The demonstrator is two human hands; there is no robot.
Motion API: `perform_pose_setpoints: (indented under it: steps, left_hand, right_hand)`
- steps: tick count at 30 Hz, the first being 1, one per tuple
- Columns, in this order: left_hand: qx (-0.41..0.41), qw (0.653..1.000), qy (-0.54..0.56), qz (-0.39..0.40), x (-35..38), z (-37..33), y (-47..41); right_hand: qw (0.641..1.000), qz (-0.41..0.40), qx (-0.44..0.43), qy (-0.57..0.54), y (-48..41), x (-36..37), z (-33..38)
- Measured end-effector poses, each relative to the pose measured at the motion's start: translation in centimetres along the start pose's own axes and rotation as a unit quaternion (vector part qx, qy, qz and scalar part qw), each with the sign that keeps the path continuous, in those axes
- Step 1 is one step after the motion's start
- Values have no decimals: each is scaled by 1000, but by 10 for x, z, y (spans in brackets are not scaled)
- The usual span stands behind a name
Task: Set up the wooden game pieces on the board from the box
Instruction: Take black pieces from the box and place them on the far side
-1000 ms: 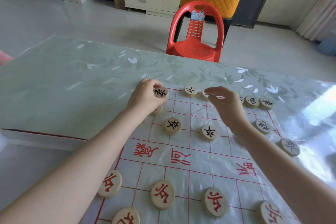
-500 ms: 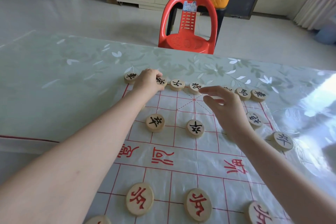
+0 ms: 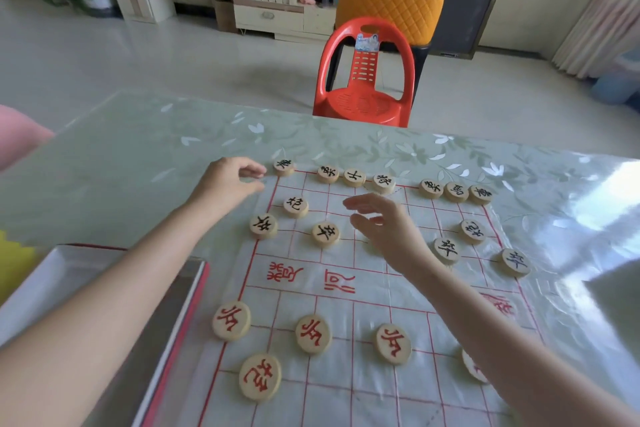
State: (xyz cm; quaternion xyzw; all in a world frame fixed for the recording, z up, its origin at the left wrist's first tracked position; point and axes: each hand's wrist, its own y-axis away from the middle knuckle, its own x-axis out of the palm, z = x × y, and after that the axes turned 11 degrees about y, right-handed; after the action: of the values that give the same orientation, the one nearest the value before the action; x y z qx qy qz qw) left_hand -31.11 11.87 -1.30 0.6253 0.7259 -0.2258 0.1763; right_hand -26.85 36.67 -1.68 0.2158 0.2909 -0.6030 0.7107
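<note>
Leftward, red-edged box (image 3: 185, 317) just beside the board (image 3: 329, 399)

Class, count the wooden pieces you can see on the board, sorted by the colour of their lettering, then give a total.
Black-lettered pieces: 13
Red-lettered pieces: 5 (one only partly in view)
Total: 18

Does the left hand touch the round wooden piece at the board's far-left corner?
Apart. Head view: narrow gap between fingers of the left hand and the round wooden piece.
</note>
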Motion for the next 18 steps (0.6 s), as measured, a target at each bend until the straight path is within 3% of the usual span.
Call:
perform_pose_setpoints:
  steps: [11, 18]
  left_hand:
    - [-91, 992, 79, 46, -162, 46, 159]
    - [-162, 986, 24, -25, -223, 91, 235]
  right_hand:
    - [988, 116, -73, 71, 79, 55, 119]
    - [957, 223, -146, 117, 112, 144, 178]
